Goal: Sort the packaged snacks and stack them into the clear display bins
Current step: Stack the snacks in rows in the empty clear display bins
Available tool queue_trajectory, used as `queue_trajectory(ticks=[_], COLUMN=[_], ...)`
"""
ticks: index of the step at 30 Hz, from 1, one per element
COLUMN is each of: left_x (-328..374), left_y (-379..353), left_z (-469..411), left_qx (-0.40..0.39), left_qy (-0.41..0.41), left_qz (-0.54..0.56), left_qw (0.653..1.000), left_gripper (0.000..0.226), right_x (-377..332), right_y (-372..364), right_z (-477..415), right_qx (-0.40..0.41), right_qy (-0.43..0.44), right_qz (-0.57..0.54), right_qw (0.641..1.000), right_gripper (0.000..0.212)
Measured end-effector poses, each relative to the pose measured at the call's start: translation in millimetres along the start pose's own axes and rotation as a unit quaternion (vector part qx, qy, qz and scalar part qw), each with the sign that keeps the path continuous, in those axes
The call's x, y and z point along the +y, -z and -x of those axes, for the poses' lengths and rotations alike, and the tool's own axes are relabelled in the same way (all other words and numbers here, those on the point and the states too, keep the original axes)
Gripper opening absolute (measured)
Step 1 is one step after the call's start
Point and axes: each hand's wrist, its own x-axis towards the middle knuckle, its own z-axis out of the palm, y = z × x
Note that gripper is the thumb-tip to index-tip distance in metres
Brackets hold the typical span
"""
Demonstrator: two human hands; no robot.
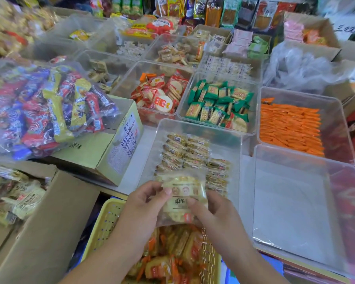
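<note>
Both of my hands hold a pale yellow snack packet (181, 198) over the near edge of a clear bin (223, 130). My left hand (146, 201) pinches its left upper edge, and my right hand (211, 212) grips its right side. Inside that bin, rows of the same clear-wrapped snacks (191, 154) lie stacked. Under my wrists a yellow basket (103, 226) holds mixed orange and yellow packets (172, 255).
An unfilled clear bin (295, 201) sits at the right. Behind are bins of orange packets (291, 128), green packets (219, 103) and red-white packets (160, 93). At the left are a big bag of snacks (43, 111) on a yellow carton (113, 144) and a brown cardboard box (49, 212).
</note>
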Motion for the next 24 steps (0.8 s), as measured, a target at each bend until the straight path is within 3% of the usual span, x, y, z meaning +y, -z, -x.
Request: queue_trajectory(ticks=[2, 3, 5, 7, 13, 18, 21, 24], left_x=[-2, -2, -2, 0, 1, -9, -12, -17], left_y=[-3, -4, -9, -14, -16, -5, 4, 12], left_z=[-5, -7, -9, -11, -26, -42, -49, -51], left_qx=[0.055, 0.068, 0.070, 0.051, 0.014, 0.046, 0.049, 0.044], left_qy=[0.000, -0.001, 0.001, 0.007, 0.006, 0.030, 0.026, 0.030], left_qz=[0.011, 0.024, 0.034, 0.040, 0.028, 0.013, 0.032, 0.053], left_qw=[0.998, 0.997, 0.997, 0.998, 0.999, 0.998, 0.998, 0.997], left_gripper=[0.016, 0.019, 0.023, 0.026, 0.023, 0.022, 0.018, 0.023], right_x=[3, 8, 17, 22, 15, 1, -16, -26], right_y=[-2, -1, 0, 0, 25, 62, 91, 101], right_z=[1, 0, -4, -10, -45, -88, -131, -175], right_qx=[0.131, 0.153, 0.123, 0.072, 0.026, 0.043, 0.092, 0.061], right_qy=[0.125, 0.209, 0.363, 0.414, 0.425, 0.390, 0.310, 0.187], right_qz=[0.130, 0.190, 0.318, 0.413, 0.430, 0.432, 0.544, 0.685], right_qw=[0.975, 0.947, 0.867, 0.808, 0.796, 0.812, 0.774, 0.701], right_gripper=[0.071, 0.079, 0.081, 0.075, 0.056, 0.040, 0.034, 0.029])
